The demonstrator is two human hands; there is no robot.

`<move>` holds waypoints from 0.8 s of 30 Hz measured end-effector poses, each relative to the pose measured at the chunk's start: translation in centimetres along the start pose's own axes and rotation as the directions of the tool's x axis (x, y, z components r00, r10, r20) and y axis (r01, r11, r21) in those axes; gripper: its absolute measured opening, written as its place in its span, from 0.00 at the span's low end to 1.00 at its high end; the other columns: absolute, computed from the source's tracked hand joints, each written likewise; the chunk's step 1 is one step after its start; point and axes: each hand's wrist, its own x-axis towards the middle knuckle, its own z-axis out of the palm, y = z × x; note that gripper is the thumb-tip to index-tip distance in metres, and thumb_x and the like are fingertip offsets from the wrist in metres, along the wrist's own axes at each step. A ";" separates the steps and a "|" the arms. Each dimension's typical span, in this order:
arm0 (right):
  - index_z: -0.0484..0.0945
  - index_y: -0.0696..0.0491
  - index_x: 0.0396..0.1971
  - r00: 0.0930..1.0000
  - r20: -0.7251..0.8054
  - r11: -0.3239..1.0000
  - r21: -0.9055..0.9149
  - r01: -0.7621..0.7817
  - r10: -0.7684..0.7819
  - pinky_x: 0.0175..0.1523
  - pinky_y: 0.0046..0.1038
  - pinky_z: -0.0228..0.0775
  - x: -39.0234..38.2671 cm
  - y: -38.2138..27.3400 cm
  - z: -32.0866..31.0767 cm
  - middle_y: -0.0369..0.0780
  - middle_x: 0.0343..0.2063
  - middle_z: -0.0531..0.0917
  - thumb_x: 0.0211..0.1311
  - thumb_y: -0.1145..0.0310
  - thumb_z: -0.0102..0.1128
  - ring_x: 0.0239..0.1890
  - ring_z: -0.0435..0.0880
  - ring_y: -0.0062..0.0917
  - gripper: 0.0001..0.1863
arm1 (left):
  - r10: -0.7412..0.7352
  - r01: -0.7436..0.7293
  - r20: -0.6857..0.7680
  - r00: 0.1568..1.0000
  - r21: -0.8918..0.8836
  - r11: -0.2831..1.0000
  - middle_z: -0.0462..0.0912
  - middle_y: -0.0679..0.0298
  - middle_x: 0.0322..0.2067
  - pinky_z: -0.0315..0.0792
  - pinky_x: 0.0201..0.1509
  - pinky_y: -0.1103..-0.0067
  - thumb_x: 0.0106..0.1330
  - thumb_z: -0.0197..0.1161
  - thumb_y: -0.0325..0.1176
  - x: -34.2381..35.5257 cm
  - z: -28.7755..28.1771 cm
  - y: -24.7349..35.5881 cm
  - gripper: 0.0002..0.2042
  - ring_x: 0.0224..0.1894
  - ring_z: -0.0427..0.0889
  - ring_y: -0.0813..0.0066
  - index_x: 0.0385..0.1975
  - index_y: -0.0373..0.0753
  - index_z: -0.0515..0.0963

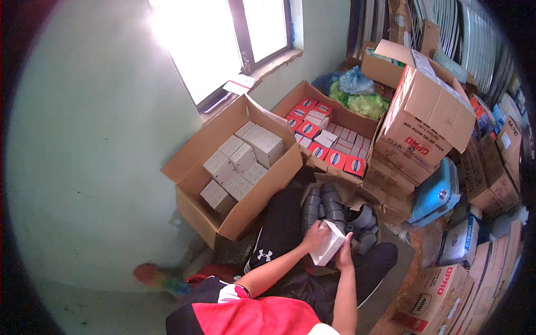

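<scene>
Currently small white box [329, 244] clasped between both hands [314, 234], long axis tilted up-right, above grey pipe fittings [335, 209].

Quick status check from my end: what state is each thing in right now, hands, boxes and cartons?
Left hand: gripping the small white box.
Right hand: under the same box, supporting it.
Small white box: held over the lap, flap raised.
Left carton: open, partly filled with white boxes.
Middle carton: open, holding red and white boxes.
Grey pipe fittings: loose in an open carton.
Window: shut.
</scene>
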 end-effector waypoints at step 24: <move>0.27 0.35 0.84 0.935 -0.044 0.933 0.067 0.353 -0.351 0.78 0.48 0.64 -0.2 3.0 -1.3 0.42 0.79 0.56 0.64 0.37 0.75 0.79 0.62 0.40 0.68 | 0.358 -0.261 0.467 0.809 -0.261 0.929 0.71 0.50 0.68 0.63 0.79 0.68 0.68 0.76 0.49 -2.0 -1.5 6.4 0.43 0.73 0.70 0.65 0.73 0.32 0.58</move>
